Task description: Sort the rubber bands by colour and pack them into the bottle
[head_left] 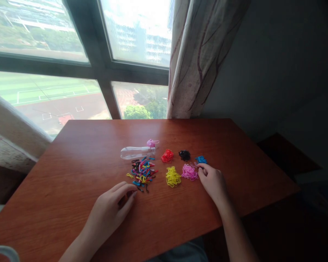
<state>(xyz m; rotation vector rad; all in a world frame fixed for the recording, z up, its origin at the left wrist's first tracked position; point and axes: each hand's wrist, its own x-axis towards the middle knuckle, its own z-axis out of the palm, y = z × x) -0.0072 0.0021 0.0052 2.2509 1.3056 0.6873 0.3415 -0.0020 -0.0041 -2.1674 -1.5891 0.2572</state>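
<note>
Small rubber bands lie in piles on a brown wooden table. By the near edge of a mixed-colour pile (pixel 143 171), my left hand (pixel 112 203) has its thumb and fingertips drawn together; what they hold, if anything, is too small to make out. My right hand (pixel 211 178) pinches a pink rubber band (pixel 195 165) at the right side of the pink pile (pixel 189 172). Left of the pink pile is a yellow pile (pixel 173 177). Behind them sit a red pile (pixel 167 155), a black pile (pixel 184 155) and a blue pile (pixel 201 159).
A clear bottle-shaped container (pixel 135 153) lies on its side behind the mixed pile, with a pink cap (pixel 151 143) by its mouth. The table (pixel 93 145) stands against a window, with a curtain (pixel 191 65) at its back. A pale curved object (pixel 4 250) shows at lower left.
</note>
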